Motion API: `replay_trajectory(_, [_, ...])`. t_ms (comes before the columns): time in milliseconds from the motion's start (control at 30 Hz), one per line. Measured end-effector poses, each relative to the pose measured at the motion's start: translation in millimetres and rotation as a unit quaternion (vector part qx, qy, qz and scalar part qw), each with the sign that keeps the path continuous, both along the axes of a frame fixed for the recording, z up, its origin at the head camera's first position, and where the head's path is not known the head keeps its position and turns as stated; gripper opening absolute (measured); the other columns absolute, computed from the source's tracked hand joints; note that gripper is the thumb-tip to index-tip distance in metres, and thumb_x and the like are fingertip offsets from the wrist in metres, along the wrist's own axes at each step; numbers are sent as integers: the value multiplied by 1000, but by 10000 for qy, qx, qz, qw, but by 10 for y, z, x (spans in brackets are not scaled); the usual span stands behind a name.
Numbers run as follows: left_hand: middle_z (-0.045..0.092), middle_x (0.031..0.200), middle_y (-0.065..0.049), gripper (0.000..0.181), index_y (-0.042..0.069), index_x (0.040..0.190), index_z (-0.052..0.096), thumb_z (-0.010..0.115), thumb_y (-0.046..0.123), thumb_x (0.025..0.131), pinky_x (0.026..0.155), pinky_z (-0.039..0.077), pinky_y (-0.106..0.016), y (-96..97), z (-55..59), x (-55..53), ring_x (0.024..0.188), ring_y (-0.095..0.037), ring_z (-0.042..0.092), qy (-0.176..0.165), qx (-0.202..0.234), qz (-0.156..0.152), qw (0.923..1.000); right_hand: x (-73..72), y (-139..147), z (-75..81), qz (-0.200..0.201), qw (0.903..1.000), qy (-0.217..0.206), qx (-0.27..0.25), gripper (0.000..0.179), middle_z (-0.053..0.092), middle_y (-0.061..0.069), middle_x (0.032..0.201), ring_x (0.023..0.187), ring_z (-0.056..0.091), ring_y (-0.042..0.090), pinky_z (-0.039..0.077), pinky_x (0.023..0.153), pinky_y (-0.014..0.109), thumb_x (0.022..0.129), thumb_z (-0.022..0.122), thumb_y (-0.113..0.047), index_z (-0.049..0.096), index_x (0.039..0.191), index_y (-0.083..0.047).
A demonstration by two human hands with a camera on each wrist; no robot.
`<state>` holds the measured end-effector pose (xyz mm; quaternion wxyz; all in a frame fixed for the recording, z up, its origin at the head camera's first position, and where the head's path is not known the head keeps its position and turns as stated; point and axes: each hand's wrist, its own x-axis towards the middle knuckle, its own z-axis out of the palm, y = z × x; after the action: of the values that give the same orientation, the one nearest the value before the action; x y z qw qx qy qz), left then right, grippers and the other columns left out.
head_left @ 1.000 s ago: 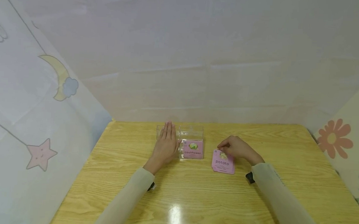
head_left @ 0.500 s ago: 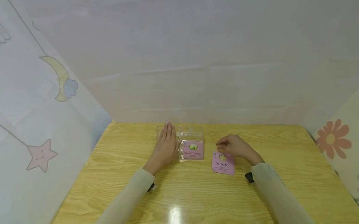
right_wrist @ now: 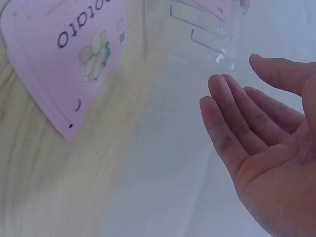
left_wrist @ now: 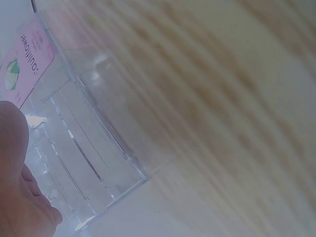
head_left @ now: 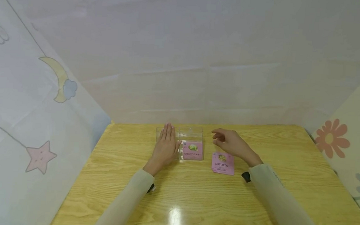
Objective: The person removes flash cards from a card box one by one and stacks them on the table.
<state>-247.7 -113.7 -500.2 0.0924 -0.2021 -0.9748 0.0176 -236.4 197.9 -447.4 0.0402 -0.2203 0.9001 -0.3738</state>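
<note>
My left hand (head_left: 164,147) lies with straight fingers over the left side of a clear plastic box (left_wrist: 84,143) that has divided compartments. In the box's front right part sits a pink card marked "cauliflower" (head_left: 192,151). To the right of the box, pink cards with "potato" (head_left: 223,164) on top rest in a loose stack on the table. Just above that stack hovers my right hand (head_left: 232,143), its fingers loosely bent; the right wrist view shows its palm (right_wrist: 276,173) holding nothing.
The wooden table (head_left: 181,191) meets a pale fabric wall (head_left: 182,74) close behind the box. More printed cloth hangs at the left and right sides. A black strap (head_left: 246,177) shows at the right wrist.
My right hand has let go of the potato card's top edge and moved slightly left and up, toward the box. My left hand has stayed on the box.
</note>
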Motion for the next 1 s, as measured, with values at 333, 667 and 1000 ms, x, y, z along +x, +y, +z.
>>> replay_trajectory(333, [14, 173, -32, 74, -11, 163, 14, 36, 40, 115, 135, 18, -51, 2, 3, -39, 163, -45, 17, 45, 18, -46, 10000, 8, -167, 63, -87, 9990, 447, 22, 43, 68, 18, 123, 112, 68, 33, 60, 98, 52, 100, 71, -14, 62, 140, 1])
replay_trajectory(667, [12, 173, -31, 73, -10, 164, 11, 33, 41, 115, 135, 17, -50, -13, -15, -18, 164, -44, 15, -87, 135, -15, 9999, 74, -369, 100, 79, 9961, 820, 326, 52, 64, 20, 134, 124, 63, 39, 56, 106, 56, 99, 75, -20, 60, 143, 1])
replay_trajectory(1000, [16, 173, -32, 74, -10, 164, 13, 35, 40, 115, 135, 18, -50, -8, -13, -14, 164, -43, 14, -32, 132, -12, 9999, 95, -525, 71, 170, 9882, 1372, 658, 55, 60, 19, 146, 133, 62, 39, 56, 109, 54, 98, 75, -22, 57, 146, -1])
